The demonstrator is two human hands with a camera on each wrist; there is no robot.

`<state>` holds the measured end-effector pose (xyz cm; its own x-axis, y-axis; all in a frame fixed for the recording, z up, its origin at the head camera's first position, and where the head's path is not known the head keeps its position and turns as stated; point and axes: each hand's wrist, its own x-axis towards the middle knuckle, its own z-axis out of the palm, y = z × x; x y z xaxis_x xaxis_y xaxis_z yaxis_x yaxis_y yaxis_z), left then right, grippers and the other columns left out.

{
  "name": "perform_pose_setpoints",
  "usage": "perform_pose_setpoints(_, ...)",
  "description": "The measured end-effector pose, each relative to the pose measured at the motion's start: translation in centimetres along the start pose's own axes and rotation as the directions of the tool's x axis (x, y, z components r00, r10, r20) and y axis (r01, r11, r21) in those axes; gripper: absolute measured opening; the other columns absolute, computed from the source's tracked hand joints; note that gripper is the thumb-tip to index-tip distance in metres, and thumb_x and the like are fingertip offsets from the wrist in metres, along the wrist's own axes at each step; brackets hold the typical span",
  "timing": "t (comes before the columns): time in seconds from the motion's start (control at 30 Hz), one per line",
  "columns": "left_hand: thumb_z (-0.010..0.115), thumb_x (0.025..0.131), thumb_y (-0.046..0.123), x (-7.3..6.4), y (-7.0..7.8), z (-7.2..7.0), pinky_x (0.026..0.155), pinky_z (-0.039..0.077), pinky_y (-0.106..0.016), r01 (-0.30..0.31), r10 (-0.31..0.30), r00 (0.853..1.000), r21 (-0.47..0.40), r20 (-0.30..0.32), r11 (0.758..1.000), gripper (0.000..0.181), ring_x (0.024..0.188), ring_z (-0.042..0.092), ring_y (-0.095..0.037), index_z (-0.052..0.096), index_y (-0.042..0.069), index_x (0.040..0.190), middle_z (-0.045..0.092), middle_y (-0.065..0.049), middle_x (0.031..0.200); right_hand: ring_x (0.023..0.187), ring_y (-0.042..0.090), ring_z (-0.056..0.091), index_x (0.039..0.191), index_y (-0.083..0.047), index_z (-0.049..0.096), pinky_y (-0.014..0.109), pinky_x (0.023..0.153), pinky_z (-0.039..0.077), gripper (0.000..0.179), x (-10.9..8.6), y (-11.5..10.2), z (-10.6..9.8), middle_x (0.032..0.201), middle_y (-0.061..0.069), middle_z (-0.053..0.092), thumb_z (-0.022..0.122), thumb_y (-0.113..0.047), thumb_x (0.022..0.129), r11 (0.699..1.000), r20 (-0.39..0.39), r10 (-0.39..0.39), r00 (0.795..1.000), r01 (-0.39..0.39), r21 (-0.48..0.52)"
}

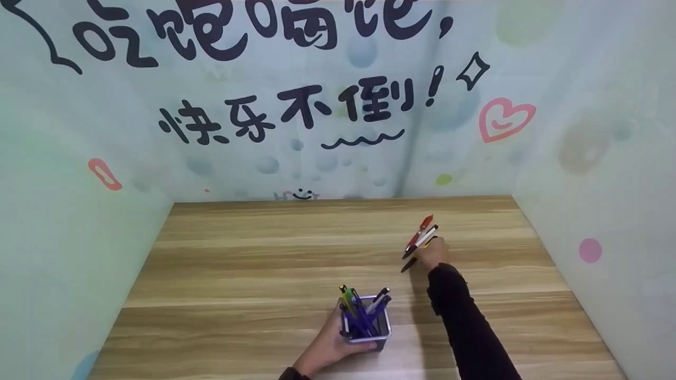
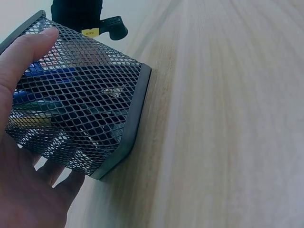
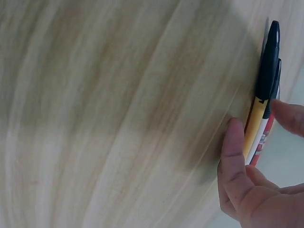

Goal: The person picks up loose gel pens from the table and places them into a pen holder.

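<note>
My left hand [image 1: 335, 335] grips a black wire-mesh pen holder [image 2: 76, 90] with a silver rim, thumb on one mesh side and fingers round the other. Blue pens [image 1: 364, 319] and a green-yellow pen [image 1: 346, 295] lean in it. Farther forward on the right, my right hand [image 1: 434, 253] is at a yellow pen with a black cap [image 3: 256, 111]. Thumb and fingers stand spread on either side of this pen. Close beside it lie a white pen with black ends [image 1: 422, 240] and a red pen [image 1: 421, 230].
Both hands work over a wood-grain table [image 1: 237, 264]. A pale printed wall [image 1: 237, 169] with writing rises at its back edge, and side panels [image 1: 591, 200] border it left and right.
</note>
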<state>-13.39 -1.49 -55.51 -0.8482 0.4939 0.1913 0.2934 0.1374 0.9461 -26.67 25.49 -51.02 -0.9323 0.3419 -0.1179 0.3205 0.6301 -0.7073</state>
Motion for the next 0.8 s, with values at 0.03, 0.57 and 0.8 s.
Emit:
perform_pose_setpoints(0.03, 0.081, 0.070, 0.030, 0.0, 0.0, 0.0, 0.113, 0.026, -0.039, -0.003, 0.003, 1.000, 0.002, 0.001, 1.000, 0.090, 0.126, 0.045, -0.017, 0.028, 0.016, 0.141, 0.048, -0.009, 0.137, 0.068, 0.022, 0.046, 0.090, 0.007, 0.057, 0.030, 0.056, 0.042, 0.023, 0.0, -0.1, 0.0, 0.079, 0.011, 0.051, 0.065, -0.007, 0.075, 1.000, -0.007, -0.001, 1.000, 0.000, -0.019)
perform_pose_setpoints(0.57, 0.081, 0.069, 0.031, 0.0, -0.3, 0.1, 0.110, 0.027, -0.030, -0.003, 0.004, 1.000, 0.023, -0.019, 1.000, 0.092, 0.123, 0.045, -0.016, 0.027, 0.013, 0.140, 0.049, -0.011, 0.134, 0.064, 0.021, 0.042, 0.056, -0.010, 0.037, 0.030, 0.054, 0.040, 0.024, -0.2, 0.0, -0.4, 0.064, 0.005, 0.044, 0.051, -0.001, 0.072, 0.982, -0.018, -0.035, 0.999, 0.031, -0.186)
perform_pose_setpoints(0.8, 0.081, 0.069, 0.034, -0.1, -0.2, 0.0, 0.111, 0.027, -0.035, 0.017, -0.015, 0.999, 0.052, -0.030, 0.999, 0.096, 0.125, 0.043, -0.019, 0.024, 0.012, 0.142, 0.048, -0.012, 0.135, 0.061, 0.020, 0.041, 0.060, -0.009, 0.037, 0.026, 0.050, 0.034, 0.022, 0.4, 0.8, -0.7, 0.064, 0.004, 0.040, 0.053, -0.001, 0.074, 0.983, 0.017, -0.017, 1.000, 0.020, -0.185)
